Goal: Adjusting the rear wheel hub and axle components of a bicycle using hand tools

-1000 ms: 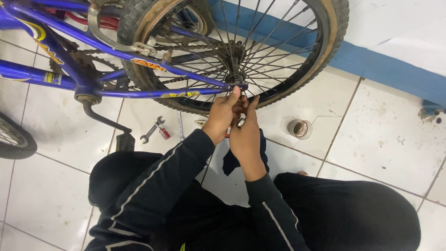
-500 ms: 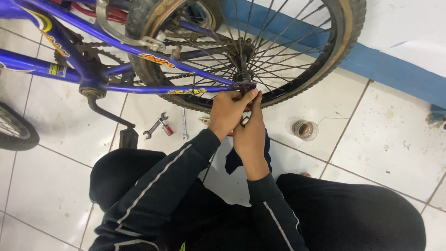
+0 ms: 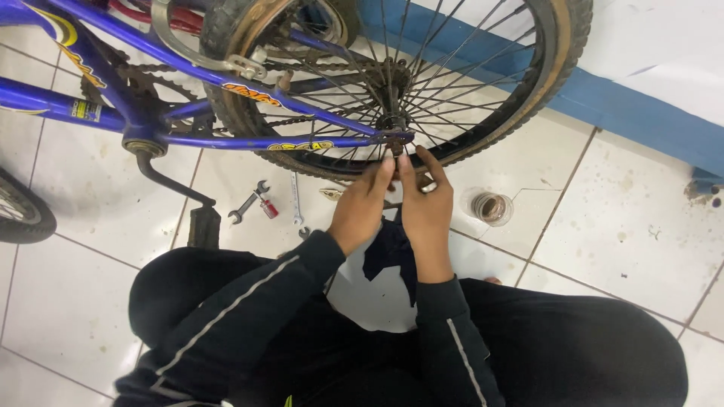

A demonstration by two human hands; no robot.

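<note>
Rear wheel (image 3: 483, 83) axle nut (image 3: 395, 140), at the blue frame's (image 3: 249, 141) dropout: left hand (image 3: 363, 203) and right hand (image 3: 427, 203) both pinch just under it; exact grip hidden. One dark rag (image 3: 392, 252) below. Floor: two wrenches (image 3: 249, 203), one small round tin (image 3: 492, 208).

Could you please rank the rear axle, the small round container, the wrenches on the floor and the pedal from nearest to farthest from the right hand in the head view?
From the right hand:
1. Rear axle, just above the fingertips.
2. Small round container, on the tiles to the right.
3. Wrenches, on the floor to the left.
4. Pedal, farthest left.
</note>
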